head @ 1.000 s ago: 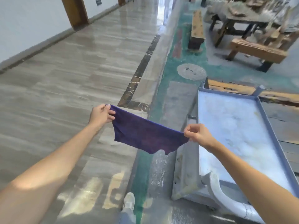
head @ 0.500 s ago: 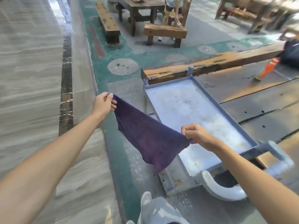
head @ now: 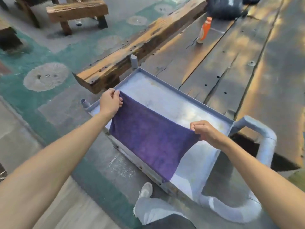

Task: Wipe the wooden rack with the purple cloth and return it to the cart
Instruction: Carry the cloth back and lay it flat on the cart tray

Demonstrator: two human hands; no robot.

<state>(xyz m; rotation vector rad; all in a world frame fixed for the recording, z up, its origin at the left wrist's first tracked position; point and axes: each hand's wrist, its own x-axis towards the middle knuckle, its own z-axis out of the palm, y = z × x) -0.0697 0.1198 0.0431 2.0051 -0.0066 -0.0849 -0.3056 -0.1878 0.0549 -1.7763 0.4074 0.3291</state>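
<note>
The purple cloth (head: 148,139) hangs stretched between my two hands, above the grey metal cart (head: 186,96). My left hand (head: 109,104) pinches its far upper corner over the cart's left rim. My right hand (head: 205,132) pinches the other upper corner over the cart's tray, near the curved handle (head: 267,142). The cloth's lower point droops past the cart's near edge. The cart's top tray is bare. A long wooden plank surface (head: 231,60) lies right beside the cart; I cannot tell which piece is the rack.
An orange bottle (head: 204,30) stands on the planks at the back, with a dark bag (head: 226,7) behind it. A thick wooden beam (head: 132,47) edges the planks. A wooden bench (head: 77,12) stands far left. My shoe (head: 146,190) is by the cart.
My view has swung right and down, from the hallway floor to the cart. Both hands, still holding the cloth spread, are now over the cart's tray.
</note>
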